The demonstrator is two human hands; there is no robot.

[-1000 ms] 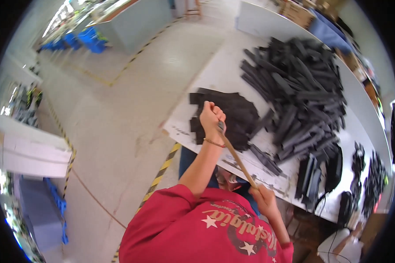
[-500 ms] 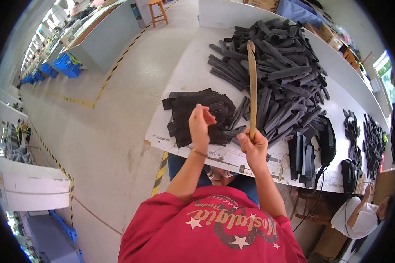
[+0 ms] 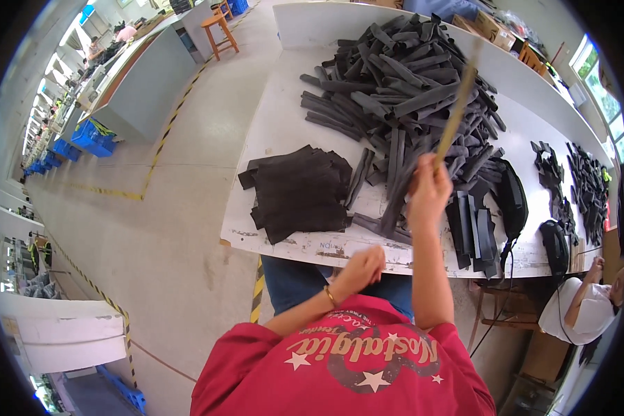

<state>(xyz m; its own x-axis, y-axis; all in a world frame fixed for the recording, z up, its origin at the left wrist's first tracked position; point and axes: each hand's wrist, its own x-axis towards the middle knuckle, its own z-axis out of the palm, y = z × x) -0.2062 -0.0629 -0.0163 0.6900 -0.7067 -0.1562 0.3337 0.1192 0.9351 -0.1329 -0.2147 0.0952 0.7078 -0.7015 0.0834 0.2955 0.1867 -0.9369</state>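
Pale floor with yellow-and-black tape is running past your white worktop, and, taking your right hand as the centre of the dial, a wooden stool is standing well apart at 10 o'clock. Your right hand is keeping its grip wrapped round the lower end of a wooden stick, which is pointing up toward 1 o'clock, its far end blurring. One long grey strip is slanting down just beside that hand at 8 o'clock; you cannot tell whether your fingers are touching it. Your left hand is hovering at 7 o'clock near the worktop's edge with its fingers curling, and you cannot tell whether its grip is holding anything. Flat black pieces are lying stacked at 9 o'clock, a heap of dark tubes is spreading at 12 o'clock, and a person in white is working between 4 and 5 o'clock.
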